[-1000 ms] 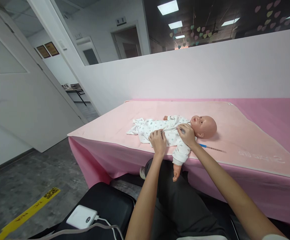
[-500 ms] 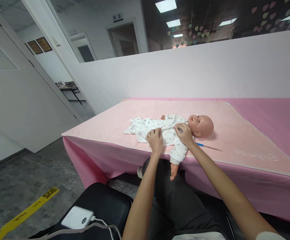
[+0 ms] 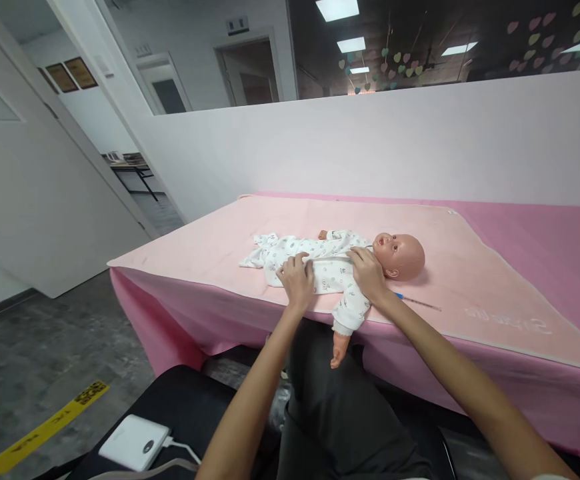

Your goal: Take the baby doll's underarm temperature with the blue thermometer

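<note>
Left to right, all places relative to the doll (image 3: 337, 270):

White door (image 3: 50, 173) far left of the doll, yellow tape (image 3: 45, 430) on the floor left and well below it. White power bank (image 3: 130, 445), cable (image 3: 184, 448) plugged in, on a black chair (image 3: 195, 387) below-left of the doll. Peach blanket (image 3: 210, 247) under the doll, over a pink cloth (image 3: 180, 310) that drops down on the near side

Left hand (image 3: 297, 280) at the doll's lower body, from the near side: fingers bent, tips on the front of its white printed outfit (image 3: 327, 283). Can't tell if they pinch cloth or just rest on it

Doll itself is on its back on the blanket, feet left, head right. Far arm lies on the blanket, near arm hangs over the table edge above the person's dark trousers (image 3: 340, 407). Pale line runs along its front between the two hands, can't tell if strip or garment edge

Right hand (image 3: 367, 270) on the doll's upper chest, just below the neck: fingers together and bent, tips on the outfit, grip hidden

Thin blue-ended stick (image 3: 423, 303) near side of the doll's head, just beyond the right wrist. Pale lettering (image 3: 507, 320) on the blanket, further right of the doll
</note>
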A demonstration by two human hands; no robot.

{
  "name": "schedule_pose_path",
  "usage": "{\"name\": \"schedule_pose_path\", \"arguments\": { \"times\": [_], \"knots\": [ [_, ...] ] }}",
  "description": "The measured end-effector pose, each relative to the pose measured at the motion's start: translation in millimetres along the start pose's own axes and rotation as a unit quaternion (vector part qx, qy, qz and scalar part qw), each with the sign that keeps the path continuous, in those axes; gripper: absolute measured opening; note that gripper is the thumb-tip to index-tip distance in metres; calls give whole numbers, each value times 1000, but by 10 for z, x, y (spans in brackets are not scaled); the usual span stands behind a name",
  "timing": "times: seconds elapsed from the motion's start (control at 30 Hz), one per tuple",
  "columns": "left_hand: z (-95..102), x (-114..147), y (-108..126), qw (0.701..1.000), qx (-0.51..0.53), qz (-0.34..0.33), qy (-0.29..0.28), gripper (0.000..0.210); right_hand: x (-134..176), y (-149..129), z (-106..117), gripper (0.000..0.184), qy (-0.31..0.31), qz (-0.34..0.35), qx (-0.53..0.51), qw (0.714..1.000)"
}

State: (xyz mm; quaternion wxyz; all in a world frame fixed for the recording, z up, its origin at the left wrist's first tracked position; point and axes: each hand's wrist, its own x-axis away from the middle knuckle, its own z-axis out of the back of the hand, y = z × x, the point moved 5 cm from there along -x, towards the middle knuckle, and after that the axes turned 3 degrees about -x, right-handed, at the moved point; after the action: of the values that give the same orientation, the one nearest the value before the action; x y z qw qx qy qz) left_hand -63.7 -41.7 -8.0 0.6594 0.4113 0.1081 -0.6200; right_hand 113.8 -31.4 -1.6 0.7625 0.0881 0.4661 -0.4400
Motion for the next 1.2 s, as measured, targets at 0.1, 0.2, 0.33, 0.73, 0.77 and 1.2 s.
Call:
{"name": "schedule_pose_path", "arguments": {
  "times": [0.1, 0.2, 0.33, 0.73, 0.77, 1.2],
  "knots": [
    [38, -111, -20, 998, 1, -55, -13, 21, 103, 28, 286, 47, -3, 32, 15, 999],
    [101, -278, -27, 998, 16, -54, 0, 27, 365, 91, 671, 41, -8, 78, 11, 997],
    [49, -547, 182, 987, 108, -103, -64, 24, 847, 385, 1076, 26, -52, -3, 111, 992],
    [-457, -595, 597, 844, 238, -197, -439, 30, 1158, 545, 1481, 26, -98, -215, 160, 958],
    [-487, -634, 553, 850, 247, -170, -433, 30, 1074, 488, 1541, 26, -93, -231, 153, 956],
    [-337, -1170, 740, 939, 41, -215, -265, 17, -351, 105, 870, 22, -81, -110, 87, 987]
  ]
}}
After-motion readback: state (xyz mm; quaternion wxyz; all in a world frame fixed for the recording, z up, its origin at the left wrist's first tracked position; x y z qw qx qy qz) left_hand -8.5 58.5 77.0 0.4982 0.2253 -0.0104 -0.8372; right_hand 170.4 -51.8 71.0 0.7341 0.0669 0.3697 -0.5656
